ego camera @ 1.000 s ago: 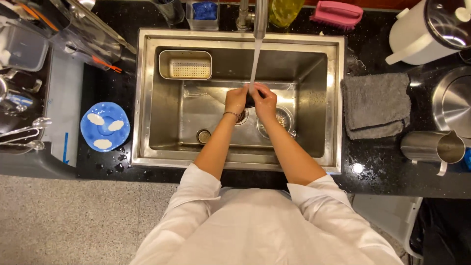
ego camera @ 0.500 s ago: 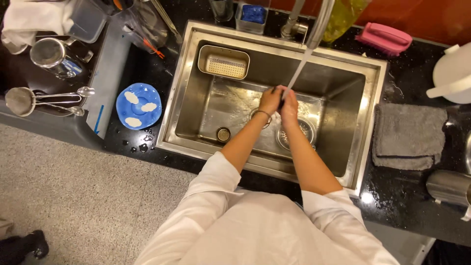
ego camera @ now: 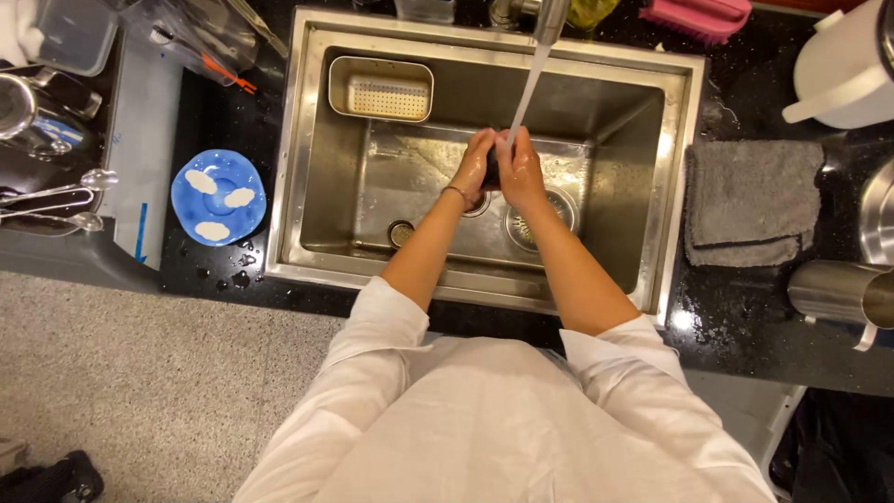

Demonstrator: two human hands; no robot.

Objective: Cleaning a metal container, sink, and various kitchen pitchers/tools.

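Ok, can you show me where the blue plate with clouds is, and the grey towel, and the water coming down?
blue plate [ego camera: 218,197]: head view, on its blue middle between the white clouds.
grey towel [ego camera: 751,200]: head view, on the middle of the folded cloth.
water stream [ego camera: 529,86]: head view, partway down the falling water.

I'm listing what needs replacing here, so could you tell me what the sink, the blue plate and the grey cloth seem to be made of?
Sink: brushed stainless steel, judging by its grey metallic sheen.
Blue plate: probably glazed ceramic, being glossy with white cloud shapes.
Grey cloth: soft matte fabric, folded, perhaps microfibre.
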